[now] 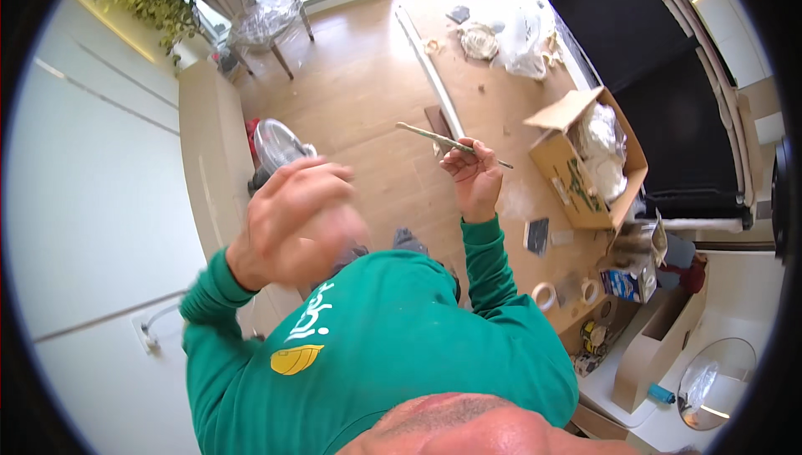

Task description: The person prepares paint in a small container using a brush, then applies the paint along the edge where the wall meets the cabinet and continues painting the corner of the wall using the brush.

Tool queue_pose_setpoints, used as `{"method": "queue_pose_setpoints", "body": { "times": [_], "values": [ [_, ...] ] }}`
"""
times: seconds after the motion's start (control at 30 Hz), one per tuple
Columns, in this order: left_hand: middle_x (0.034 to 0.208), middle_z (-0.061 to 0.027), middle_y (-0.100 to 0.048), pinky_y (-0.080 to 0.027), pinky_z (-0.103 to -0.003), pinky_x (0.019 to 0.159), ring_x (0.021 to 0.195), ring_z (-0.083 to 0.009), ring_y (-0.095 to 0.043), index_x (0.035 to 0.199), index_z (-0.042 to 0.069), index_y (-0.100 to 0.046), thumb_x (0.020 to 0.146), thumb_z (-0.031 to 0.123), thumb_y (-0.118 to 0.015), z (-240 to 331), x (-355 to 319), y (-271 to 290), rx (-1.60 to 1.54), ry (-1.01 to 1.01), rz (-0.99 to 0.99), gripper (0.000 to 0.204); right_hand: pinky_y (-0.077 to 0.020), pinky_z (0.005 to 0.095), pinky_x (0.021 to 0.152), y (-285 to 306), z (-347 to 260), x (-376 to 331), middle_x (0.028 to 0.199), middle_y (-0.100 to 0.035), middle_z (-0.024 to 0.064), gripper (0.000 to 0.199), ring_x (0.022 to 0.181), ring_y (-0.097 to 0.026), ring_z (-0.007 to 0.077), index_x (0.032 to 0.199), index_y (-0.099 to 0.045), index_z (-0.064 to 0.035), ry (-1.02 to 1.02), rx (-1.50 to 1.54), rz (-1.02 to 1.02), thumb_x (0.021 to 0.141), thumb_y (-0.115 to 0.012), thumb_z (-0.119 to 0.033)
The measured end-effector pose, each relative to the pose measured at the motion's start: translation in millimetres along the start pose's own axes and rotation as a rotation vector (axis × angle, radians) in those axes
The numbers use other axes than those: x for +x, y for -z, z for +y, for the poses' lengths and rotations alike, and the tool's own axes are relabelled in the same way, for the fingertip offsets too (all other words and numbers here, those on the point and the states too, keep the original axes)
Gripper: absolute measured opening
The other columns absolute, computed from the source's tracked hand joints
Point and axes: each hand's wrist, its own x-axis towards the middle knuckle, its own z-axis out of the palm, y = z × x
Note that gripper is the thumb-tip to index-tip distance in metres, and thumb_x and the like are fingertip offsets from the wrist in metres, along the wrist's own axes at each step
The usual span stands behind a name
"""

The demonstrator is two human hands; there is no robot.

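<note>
A cardboard box (561,172) stands at three o'clock. At nine, the left hand (302,217) is blurred, fingers curled; whether holding anything, I cannot tell. Toward two, the right hand (474,177), fingers nearly together, pinches a thin stick (430,135) pointing to ten.

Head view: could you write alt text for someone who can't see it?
A person's right hand holds a slender stick-like tool, while the left hand, blurred, is held apart from it; both sleeves are green. On the wood-look floor are an open cardboard box, to the right, a white plastic bag and a long pale strip.
</note>
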Motion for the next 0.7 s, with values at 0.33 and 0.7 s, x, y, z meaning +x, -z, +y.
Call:
{"method": "queue_pose_setpoints", "body": {
  "times": [0.33, 0.7],
  "values": [
    [0.084, -0.0233, -0.067, -0.052, -0.046, 0.074, 0.079, -0.0369, -0.067, 0.117, -0.002, -0.061, 0.084, 0.007, -0.057, -296, -278, -96, 0.04, 1.361, -0.235, 0.034, -0.0577, 0.0401, 0.076, -105, 80, 255, 0.084, -0.071, 0.0143, 0.03, 0.077, -0.069, 0.0261, 0.104, -0.064, 0.0005, -0.062, 0.062, 0.018, 0.097, -0.049, -0.024],
    [0.086, -0.0197, -0.068, -0.054, -0.04, 0.067, 0.073, -0.0325, -0.068, 0.116, -0.001, -0.061, 0.087, 0.01, -0.064, -713, 34, -79, -0.115, 0.717, -0.222, 0.031, -0.0598, 0.0413, 0.075, -189, 96, 478, 0.084, -0.073, 0.0129, 0.03, 0.076, -0.071, 0.0248, 0.104, -0.067, -0.0016, 0.057, 0.109, 0.169, 0.097, -0.052, -0.026]
  ]
}}
